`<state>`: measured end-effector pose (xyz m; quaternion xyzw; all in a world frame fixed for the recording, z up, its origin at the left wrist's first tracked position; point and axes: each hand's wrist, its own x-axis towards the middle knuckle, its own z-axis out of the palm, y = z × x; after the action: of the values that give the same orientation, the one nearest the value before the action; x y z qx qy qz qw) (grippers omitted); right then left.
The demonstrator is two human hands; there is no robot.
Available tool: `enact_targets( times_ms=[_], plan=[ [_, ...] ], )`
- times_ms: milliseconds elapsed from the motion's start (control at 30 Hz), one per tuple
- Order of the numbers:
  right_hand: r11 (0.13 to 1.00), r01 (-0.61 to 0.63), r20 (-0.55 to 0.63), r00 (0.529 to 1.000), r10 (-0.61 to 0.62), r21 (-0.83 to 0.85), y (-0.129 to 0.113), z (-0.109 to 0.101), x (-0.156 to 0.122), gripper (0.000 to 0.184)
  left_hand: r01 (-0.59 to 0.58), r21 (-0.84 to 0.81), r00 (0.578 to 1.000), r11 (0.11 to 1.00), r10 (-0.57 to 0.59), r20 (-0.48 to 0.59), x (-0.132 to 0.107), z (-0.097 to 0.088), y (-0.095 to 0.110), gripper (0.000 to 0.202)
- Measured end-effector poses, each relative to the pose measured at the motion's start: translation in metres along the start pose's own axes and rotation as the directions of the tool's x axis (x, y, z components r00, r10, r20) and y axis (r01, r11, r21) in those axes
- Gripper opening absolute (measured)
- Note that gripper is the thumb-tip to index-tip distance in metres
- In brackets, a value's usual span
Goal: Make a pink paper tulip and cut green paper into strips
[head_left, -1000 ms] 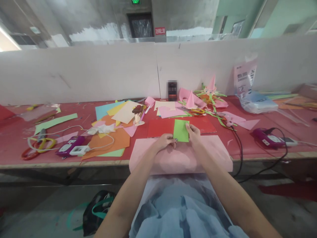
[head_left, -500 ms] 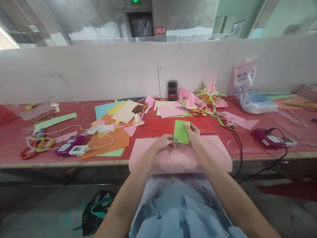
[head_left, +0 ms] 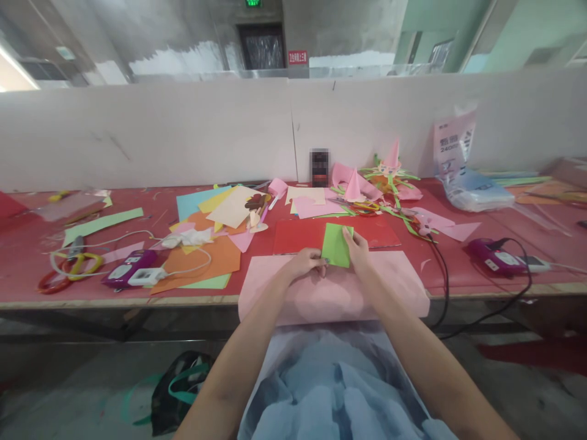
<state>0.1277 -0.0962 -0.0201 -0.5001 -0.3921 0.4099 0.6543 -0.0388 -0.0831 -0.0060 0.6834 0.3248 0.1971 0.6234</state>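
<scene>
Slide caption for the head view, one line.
Left hand and right hand hold a small rectangular lime-green paper by opposite sides, near a pale pink sheet overhanging a red table.

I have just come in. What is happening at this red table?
A person holds a small green paper over a pink sheet: the right hand grips its right edge, and the left hand is at its lower left edge. Beyond lies a red sheet. Farther back stands a pink paper cone; scissors lie far left.
</scene>
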Motion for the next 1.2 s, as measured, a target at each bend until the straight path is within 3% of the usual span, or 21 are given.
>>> enact_targets(
  times_ms=[300, 467, 600, 733, 800, 967, 1200],
  plan=[
    [0.997, 0.075, -0.058, 0.996, -0.073, 0.028, 0.004, -0.003, 0.001, 0.043, 0.025, -0.011, 1.0, 1.0, -0.025, -0.014, -0.001, 0.003, 0.006, 0.03],
    [0.997, 0.035, -0.048, 0.998, -0.031, 0.069, 0.005, -0.002, 0.002, 0.042, 0.018, -0.015, 1.0, 1.0, -0.018, -0.016, 0.0, 0.003, 0.005, 0.029],
    [0.999, -0.025, 0.088, 0.996, 0.023, 0.023, 0.006, -0.001, 0.002, 0.042, -0.05, -0.011, 0.993, 0.999, 0.049, -0.104, 0.005, -0.001, -0.002, 0.028],
    [0.987, 0.027, 0.296, 0.955, 0.021, -0.158, 0.007, 0.001, 0.001, 0.039, -0.105, 0.069, 0.966, 0.992, 0.119, -0.23, 0.01, -0.007, -0.01, 0.024],
    [0.976, 0.06, 0.335, 0.942, 0.014, -0.209, 0.008, 0.0, 0.001, 0.039, -0.091, 0.119, 0.957, 0.989, 0.119, -0.263, 0.011, -0.008, -0.012, 0.023],
    [0.966, 0.13, 0.306, 0.95, -0.057, -0.226, 0.005, -0.002, 0.001, 0.04, -0.073, 0.099, 0.964, 0.992, 0.096, -0.249, 0.011, -0.006, -0.009, 0.03],
    [0.966, 0.115, 0.233, 0.971, -0.06, -0.23, 0.002, -0.002, 0.001, 0.041, -0.107, 0.057, 0.947, 0.993, 0.119, -0.297, 0.01, -0.005, -0.005, 0.043]
  ],
)
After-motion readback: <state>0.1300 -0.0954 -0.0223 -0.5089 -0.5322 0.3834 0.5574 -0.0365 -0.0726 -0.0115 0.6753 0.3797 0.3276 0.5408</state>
